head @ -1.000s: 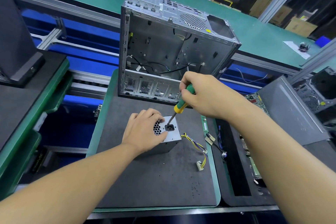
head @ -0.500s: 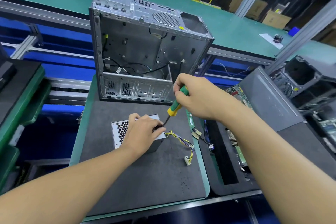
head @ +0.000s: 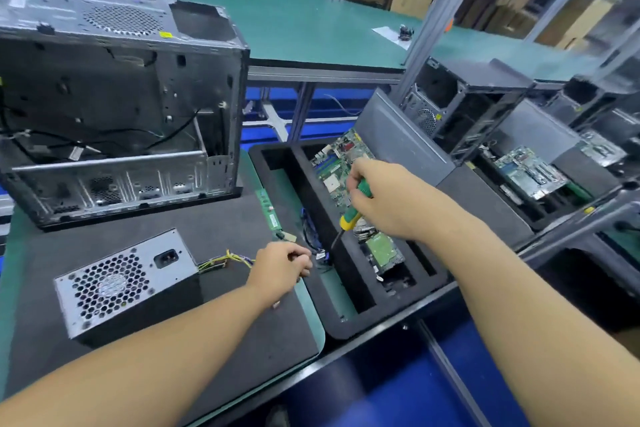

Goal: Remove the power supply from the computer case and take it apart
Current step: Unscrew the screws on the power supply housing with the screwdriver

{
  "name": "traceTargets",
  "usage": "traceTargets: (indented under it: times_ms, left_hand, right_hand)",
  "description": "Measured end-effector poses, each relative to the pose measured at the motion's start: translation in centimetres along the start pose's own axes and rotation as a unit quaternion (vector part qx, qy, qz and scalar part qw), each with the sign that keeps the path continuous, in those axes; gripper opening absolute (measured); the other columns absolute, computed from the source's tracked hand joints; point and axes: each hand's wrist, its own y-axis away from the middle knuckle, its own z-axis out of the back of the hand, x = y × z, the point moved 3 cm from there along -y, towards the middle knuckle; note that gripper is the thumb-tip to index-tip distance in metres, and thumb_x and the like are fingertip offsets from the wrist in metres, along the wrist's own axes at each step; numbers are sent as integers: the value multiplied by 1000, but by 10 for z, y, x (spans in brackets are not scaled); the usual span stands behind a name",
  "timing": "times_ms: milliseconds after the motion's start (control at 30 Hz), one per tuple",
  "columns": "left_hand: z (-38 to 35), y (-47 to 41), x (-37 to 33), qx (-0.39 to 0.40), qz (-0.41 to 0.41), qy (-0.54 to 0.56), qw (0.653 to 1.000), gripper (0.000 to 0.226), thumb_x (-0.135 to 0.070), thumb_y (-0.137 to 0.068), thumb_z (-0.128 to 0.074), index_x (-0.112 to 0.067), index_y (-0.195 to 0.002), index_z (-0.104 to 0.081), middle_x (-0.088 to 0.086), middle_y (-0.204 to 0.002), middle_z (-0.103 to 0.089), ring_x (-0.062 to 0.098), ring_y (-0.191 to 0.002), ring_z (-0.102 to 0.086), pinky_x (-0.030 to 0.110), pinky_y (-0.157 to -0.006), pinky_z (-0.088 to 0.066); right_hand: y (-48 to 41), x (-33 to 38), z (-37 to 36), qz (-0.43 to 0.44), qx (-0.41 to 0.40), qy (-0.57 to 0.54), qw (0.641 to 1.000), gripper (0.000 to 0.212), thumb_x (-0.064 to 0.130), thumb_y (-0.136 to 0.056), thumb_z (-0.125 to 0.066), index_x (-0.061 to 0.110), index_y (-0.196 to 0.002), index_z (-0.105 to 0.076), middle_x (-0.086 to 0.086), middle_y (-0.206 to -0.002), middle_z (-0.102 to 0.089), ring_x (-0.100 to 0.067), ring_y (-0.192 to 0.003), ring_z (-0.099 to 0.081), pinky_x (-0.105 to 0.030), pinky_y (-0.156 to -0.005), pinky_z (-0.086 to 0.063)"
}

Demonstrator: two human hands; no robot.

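The power supply (head: 114,284), a grey metal box with a honeycomb fan grille and a power socket, lies on the dark mat (head: 207,315), apart from both hands. Its yellow and black cables (head: 225,260) trail to the right. Behind it stands the computer case (head: 121,114), side open and emptied. My left hand (head: 282,267) hovers at the mat's right edge with fingertips pinched together; anything between them is too small to see. My right hand (head: 384,198) grips a green and yellow screwdriver (head: 353,215), tip down over the black foam tray (head: 332,319).
The foam tray holds a motherboard (head: 336,163) and a hard drive (head: 382,250). A green memory stick (head: 268,210) lies at the mat's right edge. More open cases (head: 460,104) and trays stand to the right. A green conveyor belt (head: 311,28) runs behind.
My left hand has let go of the power supply and moved right to the tray edge, fingers pinched. My right hand carried the screwdriver right, over the tray. My view swung right.
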Motion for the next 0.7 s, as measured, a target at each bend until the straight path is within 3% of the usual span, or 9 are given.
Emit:
traceTargets:
  times_ms: [100, 167, 233, 400, 467, 533, 633, 700]
  left_hand:
    - [-42, -15, 3, 21, 54, 11, 998, 17, 0, -93, -55, -7, -90, -70, 10, -81, -72, 12, -61, -65, 27, -64, -57]
    - [-66, -26, 6, 32, 87, 1, 996, 17, 1, -94, -53, -4, -91, -68, 10, -77, -69, 12, -58, -63, 24, -60, -54]
    - [-88, -38, 9, 37, 116, -1, 993, 16, 2, -94, -52, -2, -90, -67, 11, -75, -67, 19, -61, -62, 33, -66, -55]
    - [-124, -59, 11, 16, 150, -30, 988, 16, -1, -90, -55, -6, -88, -71, 11, -74, -71, 20, -60, -63, 32, -62, -54]
    - [-129, -63, 9, 25, 139, -109, 984, 16, -13, -90, -59, -18, -90, -74, 5, -83, -74, 21, -73, -68, 31, -76, -57]
    - [-129, -68, 6, 41, 139, -194, 970, 18, -25, -96, -52, -25, -92, -70, 6, -100, -72, 28, -102, -66, 29, -85, -51]
    - [-122, -77, 2, 53, 122, -277, 952, 24, -15, -102, -31, -10, -98, -55, 18, -123, -60, 34, -116, -54, 34, -91, -42]
    - [-111, -80, -2, 20, 86, -317, 944, 24, -12, -101, -26, -11, -99, -50, 18, -130, -54, 33, -119, -50, 36, -92, -39]
  right_hand:
    - [16, -43, 5, -25, 11, 23, 999, 10, 19, -99, -44, 14, -103, -52, -1, -94, -59, -7, -61, -43, -13, -53, -34]
    - [26, -70, 8, -40, 16, 27, 999, 12, 19, -100, -43, 12, -105, -52, -4, -100, -60, -18, -75, -53, -15, -65, -41]
    - [33, -93, 11, -58, 24, 17, 998, 12, 19, -100, -43, 13, -103, -52, -3, -105, -59, -23, -90, -55, -35, -81, -47]
    - [32, -133, 8, -59, 42, -8, 997, 10, 21, -99, -43, 15, -102, -52, -1, -105, -57, -22, -91, -53, -40, -82, -48]
    - [26, -144, 6, -52, 44, -14, 998, 10, 19, -99, -42, 15, -102, -52, -1, -103, -57, -22, -87, -54, -39, -78, -48]
    - [19, -151, 3, -41, 46, -18, 998, 11, 19, -99, -41, 16, -102, -51, -1, -103, -57, -21, -83, -53, -37, -72, -46]
    - [6, -154, 0, -16, 46, -16, 999, 11, 19, -100, -41, 17, -102, -51, 2, -102, -56, -16, -76, -49, -32, -67, -38]
    - [-3, -151, -1, 4, 47, -15, 999, 10, 19, -100, -41, 17, -101, -51, 1, -102, -57, -16, -79, -51, -34, -71, -42]
